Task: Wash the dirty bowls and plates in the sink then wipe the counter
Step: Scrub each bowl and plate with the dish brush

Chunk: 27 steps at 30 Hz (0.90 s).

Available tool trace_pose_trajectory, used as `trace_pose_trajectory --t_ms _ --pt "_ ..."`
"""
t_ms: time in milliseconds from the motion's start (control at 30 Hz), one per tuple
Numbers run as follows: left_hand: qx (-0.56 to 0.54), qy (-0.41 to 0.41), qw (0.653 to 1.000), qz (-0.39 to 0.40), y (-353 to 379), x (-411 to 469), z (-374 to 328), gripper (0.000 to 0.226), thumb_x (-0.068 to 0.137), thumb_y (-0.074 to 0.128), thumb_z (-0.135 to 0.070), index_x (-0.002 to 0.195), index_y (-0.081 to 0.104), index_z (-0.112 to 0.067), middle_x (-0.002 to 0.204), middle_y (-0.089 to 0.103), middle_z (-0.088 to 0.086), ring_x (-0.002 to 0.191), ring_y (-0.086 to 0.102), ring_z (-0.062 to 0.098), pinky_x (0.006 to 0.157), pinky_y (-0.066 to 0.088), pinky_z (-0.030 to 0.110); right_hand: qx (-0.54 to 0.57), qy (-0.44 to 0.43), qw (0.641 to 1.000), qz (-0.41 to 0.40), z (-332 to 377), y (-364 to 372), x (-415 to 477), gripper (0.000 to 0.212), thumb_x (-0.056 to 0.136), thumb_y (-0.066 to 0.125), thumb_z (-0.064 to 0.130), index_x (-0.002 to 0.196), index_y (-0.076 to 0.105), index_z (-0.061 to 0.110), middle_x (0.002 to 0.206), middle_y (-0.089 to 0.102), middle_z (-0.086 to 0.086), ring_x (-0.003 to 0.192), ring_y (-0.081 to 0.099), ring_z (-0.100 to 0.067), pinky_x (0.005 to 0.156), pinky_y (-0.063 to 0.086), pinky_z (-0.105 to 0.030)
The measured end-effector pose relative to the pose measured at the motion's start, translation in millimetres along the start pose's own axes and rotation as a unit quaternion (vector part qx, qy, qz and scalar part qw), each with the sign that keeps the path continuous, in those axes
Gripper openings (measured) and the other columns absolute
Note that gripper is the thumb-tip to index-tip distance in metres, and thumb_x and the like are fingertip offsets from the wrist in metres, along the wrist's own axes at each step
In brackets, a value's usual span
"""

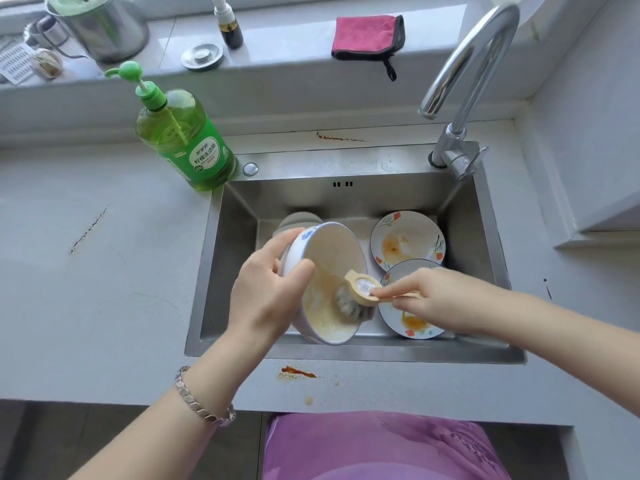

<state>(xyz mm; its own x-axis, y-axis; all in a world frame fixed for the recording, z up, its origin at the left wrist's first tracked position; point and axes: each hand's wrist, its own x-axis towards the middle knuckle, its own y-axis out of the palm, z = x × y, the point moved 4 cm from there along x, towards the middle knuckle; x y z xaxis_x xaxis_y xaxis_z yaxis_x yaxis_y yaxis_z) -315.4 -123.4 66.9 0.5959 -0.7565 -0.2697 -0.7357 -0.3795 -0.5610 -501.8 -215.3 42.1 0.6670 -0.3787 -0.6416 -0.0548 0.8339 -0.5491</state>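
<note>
Left hand (268, 289) fingers curled round the tilted bowl (329, 282) rim; right hand (436, 297) fingers clamped on the brush (356, 299) handle — bristles inside the bowl. Two stained plates (407, 239) lie at the sink's (346, 199) right side — detergent bottle (183, 140) on the worktop (86, 289) at its rear-left corner.

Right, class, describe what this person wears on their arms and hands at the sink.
No sleeves or gloves: both arms are bare. The left hand has a silver bracelet of angular links at its wrist. The right hand shows no jewellery, and no rings show on either.
</note>
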Motion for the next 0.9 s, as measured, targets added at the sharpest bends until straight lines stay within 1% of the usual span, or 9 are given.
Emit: trace_pose_trajectory --t_ms 133,233,300,367,433,500,667,800,900 --pt "-0.020 -0.018 0.998 0.054 10 -2 0 0.046 0.058 0.048 -0.042 0.101 0.061 -0.051 0.066 0.058 -0.001 0.061 0.053 0.006 0.065 0.047 0.031 -0.222 -0.050 0.953 -0.201 12 -22 -1 0.043 0.099 0.035 0.028 0.129 0.039 0.058 0.056 0.035 0.007 0.056 0.041 -0.020 0.044 0.026 -0.028" --pt "-0.040 -0.002 0.997 0.066 15 -4 -4 0.054 0.053 0.044 -0.047 0.105 0.062 -0.048 0.086 0.066 0.010 0.076 0.059 0.020 0.073 0.053 0.039 -0.263 -0.125 0.915 -0.279 19 -20 -3 0.051 0.072 0.062 0.012 0.113 0.064 0.041 0.047 0.022 0.004 0.036 0.019 -0.021 0.042 0.001 -0.017" --pt "-0.049 -0.004 0.997 0.052 14 -4 -6 0.053 0.053 0.043 -0.047 0.102 0.062 -0.049 0.090 0.066 0.014 0.078 0.057 0.025 0.074 0.052 0.041 -0.270 -0.138 0.911 -0.279 9 -7 1 0.057 0.058 0.073 0.007 0.108 0.069 0.034 0.047 0.020 0.004 0.035 0.014 -0.021 0.045 -0.001 -0.014" --pt "-0.063 -0.022 0.997 0.029 10 -1 -4 0.049 0.053 0.043 -0.048 0.097 0.063 -0.051 0.092 0.063 0.022 0.080 0.056 0.030 0.075 0.052 0.044 -0.265 -0.106 0.935 -0.212 9 9 -5 0.059 0.065 0.073 0.011 0.116 0.064 0.039 0.050 0.026 0.003 0.039 0.023 -0.022 0.037 0.006 -0.019" --pt "-0.072 -0.039 0.997 0.016 10 2 0 0.044 0.054 0.043 -0.048 0.092 0.063 -0.051 0.093 0.063 0.022 0.081 0.058 0.030 0.076 0.052 0.045 -0.229 -0.090 0.953 -0.176 7 15 -13 0.051 0.092 0.047 0.021 0.132 0.041 0.052 0.062 0.042 0.000 0.056 0.040 -0.023 0.041 0.024 -0.028" --pt "-0.077 -0.051 0.996 0.022 13 2 3 0.042 0.055 0.043 -0.049 0.092 0.063 -0.050 0.094 0.064 0.020 0.080 0.059 0.028 0.076 0.052 0.044 -0.167 -0.071 0.970 -0.161 4 14 -13 0.046 0.099 0.030 0.027 0.136 0.029 0.055 0.069 0.045 0.001 0.069 0.044 -0.021 0.048 0.026 -0.028" --pt "-0.097 -0.074 0.991 0.053 21 -2 3 0.038 0.062 0.046 -0.037 0.094 0.066 -0.040 0.073 0.063 -0.006 0.069 0.055 0.013 0.061 0.044 0.033 -0.260 -0.040 0.941 -0.213 -1 -1 -1 0.053 0.098 0.028 0.023 0.139 0.020 0.056 0.061 0.032 0.003 0.061 0.039 -0.025 0.046 0.021 -0.028" --pt "-0.108 -0.103 0.988 0.037 14 3 8 0.039 0.064 0.045 -0.036 0.096 0.067 -0.034 0.069 0.064 -0.011 0.068 0.058 0.014 0.057 0.042 0.029 -0.231 -0.062 0.962 -0.128 4 21 -13 0.052 0.099 0.026 0.024 0.140 0.017 0.054 0.066 0.038 0.002 0.070 0.043 -0.024 0.047 0.022 -0.026" --pt "-0.116 -0.111 0.985 0.071 16 -5 9 0.028 0.076 0.048 -0.028 0.098 0.065 -0.032 0.064 0.065 -0.013 0.058 0.060 0.005 0.047 0.044 0.023 -0.258 -0.055 0.943 -0.204 -2 5 -8 0.055 0.095 0.040 0.021 0.137 0.028 0.055 0.061 0.037 0.000 0.055 0.039 -0.023 0.044 0.023 -0.029"
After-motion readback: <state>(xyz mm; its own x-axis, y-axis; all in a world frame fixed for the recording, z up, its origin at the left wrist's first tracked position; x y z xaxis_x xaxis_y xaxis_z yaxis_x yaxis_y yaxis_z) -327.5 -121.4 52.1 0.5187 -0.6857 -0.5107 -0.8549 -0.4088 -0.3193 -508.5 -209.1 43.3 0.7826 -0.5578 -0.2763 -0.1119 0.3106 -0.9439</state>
